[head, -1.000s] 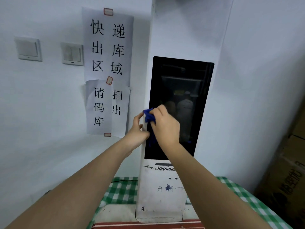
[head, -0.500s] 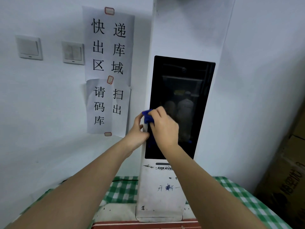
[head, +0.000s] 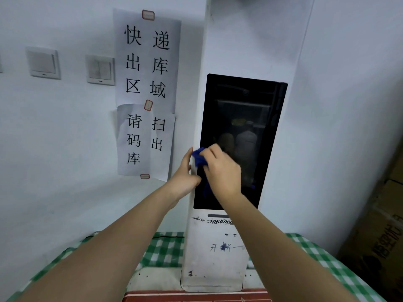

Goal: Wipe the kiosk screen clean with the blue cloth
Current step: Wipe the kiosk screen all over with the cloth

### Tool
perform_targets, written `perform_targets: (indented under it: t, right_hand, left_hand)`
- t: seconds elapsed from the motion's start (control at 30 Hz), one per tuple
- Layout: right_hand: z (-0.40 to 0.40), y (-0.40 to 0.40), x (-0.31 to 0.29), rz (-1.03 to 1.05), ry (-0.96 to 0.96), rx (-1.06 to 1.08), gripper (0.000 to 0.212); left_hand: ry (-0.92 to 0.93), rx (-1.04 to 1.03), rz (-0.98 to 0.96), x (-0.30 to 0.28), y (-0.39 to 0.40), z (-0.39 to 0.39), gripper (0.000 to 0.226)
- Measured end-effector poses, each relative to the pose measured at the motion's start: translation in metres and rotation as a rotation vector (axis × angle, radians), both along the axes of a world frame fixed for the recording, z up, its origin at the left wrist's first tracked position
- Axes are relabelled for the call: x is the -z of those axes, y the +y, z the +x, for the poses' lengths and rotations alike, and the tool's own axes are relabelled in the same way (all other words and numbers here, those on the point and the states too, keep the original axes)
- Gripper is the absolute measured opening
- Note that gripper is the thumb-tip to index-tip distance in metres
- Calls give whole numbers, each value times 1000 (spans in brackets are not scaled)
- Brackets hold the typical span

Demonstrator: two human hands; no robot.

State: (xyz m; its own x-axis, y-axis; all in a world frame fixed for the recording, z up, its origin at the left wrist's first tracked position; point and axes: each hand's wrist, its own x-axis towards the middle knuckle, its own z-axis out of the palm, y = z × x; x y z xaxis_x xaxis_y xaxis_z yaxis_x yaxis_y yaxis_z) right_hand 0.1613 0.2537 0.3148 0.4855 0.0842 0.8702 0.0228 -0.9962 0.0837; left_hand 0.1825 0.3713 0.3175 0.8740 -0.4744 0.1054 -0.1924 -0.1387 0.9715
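Right hand (head: 222, 171), fingers curled around the blue cloth (head: 199, 159), presses it on the kiosk screen (head: 246, 118); left hand (head: 185, 173) grips the kiosk's edge, apparently steadying it.

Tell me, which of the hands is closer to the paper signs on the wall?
Left. The left hand grips the kiosk edge, just right of the paper signs. The right hand is farther right, on the screen.
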Motion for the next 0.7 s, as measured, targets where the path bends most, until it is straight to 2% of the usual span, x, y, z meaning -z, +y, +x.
perform_targets:
  t: [0.17, 0.37, 0.57, 0.7]
  right_hand:
    - [-2, -4, 14, -149, 67, -6, 27]
    - [0, -4, -11, 59, -49, -1, 24]
    - [1, -4, 26, -80, 27, 10, 32]
    - [-3, -8, 20, -157, 48, 10, 31]
  left_hand:
    - [-21, 0, 0, 2, 0, -2, 87]
    - [24, -11, 13, 7, -1, -1, 96]
    - [8, -16, 48, 10, -2, 0, 90]
    - [8, -18, 33, 12, 0, 0, 89]
